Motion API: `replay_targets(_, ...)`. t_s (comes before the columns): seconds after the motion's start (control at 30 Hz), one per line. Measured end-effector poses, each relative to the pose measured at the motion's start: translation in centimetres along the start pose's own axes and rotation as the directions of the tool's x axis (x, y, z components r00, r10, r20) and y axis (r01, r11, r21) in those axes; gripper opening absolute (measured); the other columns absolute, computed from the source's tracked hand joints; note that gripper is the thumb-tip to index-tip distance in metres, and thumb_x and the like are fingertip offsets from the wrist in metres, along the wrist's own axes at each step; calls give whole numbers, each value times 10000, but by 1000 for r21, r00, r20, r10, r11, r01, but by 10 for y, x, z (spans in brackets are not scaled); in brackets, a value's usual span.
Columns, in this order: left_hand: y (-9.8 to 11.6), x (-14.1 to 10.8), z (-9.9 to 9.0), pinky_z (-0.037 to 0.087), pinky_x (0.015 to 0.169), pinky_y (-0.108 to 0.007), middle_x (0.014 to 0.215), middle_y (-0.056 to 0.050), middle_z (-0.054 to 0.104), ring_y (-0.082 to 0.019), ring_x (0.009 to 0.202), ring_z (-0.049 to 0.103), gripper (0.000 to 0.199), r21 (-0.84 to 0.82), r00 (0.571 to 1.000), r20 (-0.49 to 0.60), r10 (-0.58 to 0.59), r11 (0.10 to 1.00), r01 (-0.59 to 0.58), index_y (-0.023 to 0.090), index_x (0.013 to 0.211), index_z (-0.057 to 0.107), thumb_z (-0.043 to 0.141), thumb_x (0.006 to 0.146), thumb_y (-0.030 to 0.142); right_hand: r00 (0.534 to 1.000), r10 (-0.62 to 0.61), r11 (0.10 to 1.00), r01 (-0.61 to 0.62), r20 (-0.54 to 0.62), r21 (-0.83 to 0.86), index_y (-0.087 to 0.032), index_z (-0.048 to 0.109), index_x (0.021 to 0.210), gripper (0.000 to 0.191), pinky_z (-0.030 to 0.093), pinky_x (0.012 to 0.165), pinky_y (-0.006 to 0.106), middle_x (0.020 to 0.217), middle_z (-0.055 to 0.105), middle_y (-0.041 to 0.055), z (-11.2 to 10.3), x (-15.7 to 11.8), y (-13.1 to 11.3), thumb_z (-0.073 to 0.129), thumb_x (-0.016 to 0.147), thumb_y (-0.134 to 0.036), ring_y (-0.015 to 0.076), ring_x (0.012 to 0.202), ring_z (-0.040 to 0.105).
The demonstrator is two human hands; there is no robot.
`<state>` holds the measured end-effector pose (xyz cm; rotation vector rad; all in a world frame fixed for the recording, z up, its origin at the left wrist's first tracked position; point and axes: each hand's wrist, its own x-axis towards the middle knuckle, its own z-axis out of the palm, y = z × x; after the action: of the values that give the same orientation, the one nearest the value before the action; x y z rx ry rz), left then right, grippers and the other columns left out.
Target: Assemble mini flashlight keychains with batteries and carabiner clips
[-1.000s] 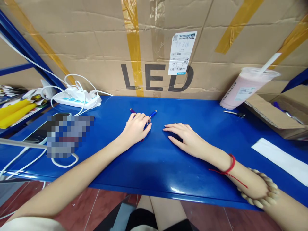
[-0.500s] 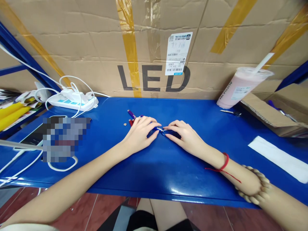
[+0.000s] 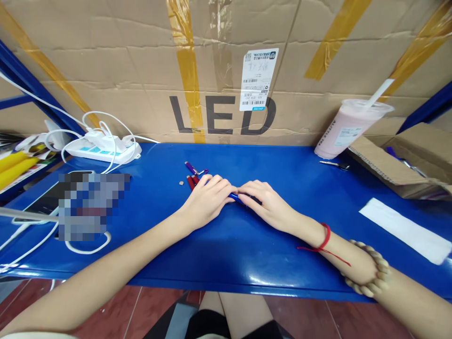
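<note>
My left hand (image 3: pixel 209 200) and my right hand (image 3: pixel 267 201) meet over the middle of the blue table (image 3: pixel 208 263). Between them is a slim, shiny blue tube (image 3: pixel 234 196), pinched by the fingers of both. Its two ends are covered by my fingers, so its exact kind does not show. Just beyond my left hand lie a purple tube (image 3: pixel 191 167) with a small metal clip and some red tubes (image 3: pixel 190 182), partly hidden by that hand. A tiny round silvery piece (image 3: pixel 181 183) rests to their left.
A white power strip (image 3: pixel 102 149) with cables and a phone (image 3: pixel 52 197) are at the left. At the right stand a pink drink cup (image 3: pixel 344 134), an open carton (image 3: pixel 388 172), a small dark-ended metal item (image 3: pixel 334 165) and white paper (image 3: pixel 406 230). A large cardboard box (image 3: pixel 141 94) backs the table.
My hands have come closer together on the blue tube. The silvery part that showed between them is now out of sight. The view has shifted slightly, and more of the purple tube's clip shows.
</note>
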<state>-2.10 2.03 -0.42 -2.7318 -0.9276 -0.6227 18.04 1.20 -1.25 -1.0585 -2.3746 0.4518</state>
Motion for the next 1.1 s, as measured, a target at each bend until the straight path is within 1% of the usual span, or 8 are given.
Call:
replay_targets(0.07,1,0,-1,299,784,-310,909,-33,649,-173,878,530,162,15,996,-68,62,998,-61,153,952,578,446,934,246,999,-33,999,33,36,13,-193,619,1016,295,391,815,339,957,654,40,0,0,-2,375,958,-348,165,875,556)
replay_targets(0.13,1,0,-2,299,776,-308,894,-25,657,-168,860,538,162,8,992,-103,79,997,-79,156,930,582,450,934,251,998,-52,998,52,36,18,-187,620,996,271,396,798,329,919,661,34,1,-1,-2,405,948,-345,159,844,571)
replay_targets(0.33,-1,-1,-3,305,790,-314,869,-12,679,-149,800,552,238,-112,995,-73,-70,992,62,186,1006,607,431,941,333,996,-42,998,46,-78,40,-197,606,1033,217,413,806,313,955,666,36,0,-1,3,474,921,-326,153,849,602)
replay_targets(0.47,-1,-1,-3,302,795,-318,868,-11,687,-142,774,547,244,-135,994,-82,-70,989,58,185,1026,619,430,944,316,992,-15,999,22,-125,47,-198,612,995,189,409,781,298,931,666,27,0,-1,2,503,905,-323,147,824,597)
replay_targets(0.63,-2,-2,-1,307,776,-317,845,-12,677,-142,783,543,232,-113,990,-140,-23,994,7,190,1017,643,473,924,318,998,14,999,-11,-65,45,-188,616,1000,242,394,745,289,900,668,18,0,-2,0,462,922,-358,131,767,586)
replay_targets(0.77,-2,-3,1,313,745,-314,844,-20,669,-141,760,534,242,-85,985,-167,33,995,-48,193,1021,659,461,929,296,999,-32,999,31,-10,-41,-203,650,952,280,341,836,325,895,690,6,-2,-2,1,416,945,-358,135,819,602)
replay_targets(0.93,-3,-4,2,321,750,-316,832,-13,675,-136,760,544,246,-38,976,-214,34,998,-43,220,1036,657,430,942,219,991,-62,993,48,-119,-112,-231,658,991,231,316,864,335,884,697,-8,-3,-3,5,520,891,-387,137,820,608)
replay_targets(1.1,-3,-4,1,343,739,-311,809,-6,684,-138,749,563,200,-56,962,-266,-58,997,44,233,996,667,485,921,266,974,-31,995,9,-223,-100,-241,660,984,241,335,829,330,886,703,2,-5,-3,6,553,861,-418,151,807,610)
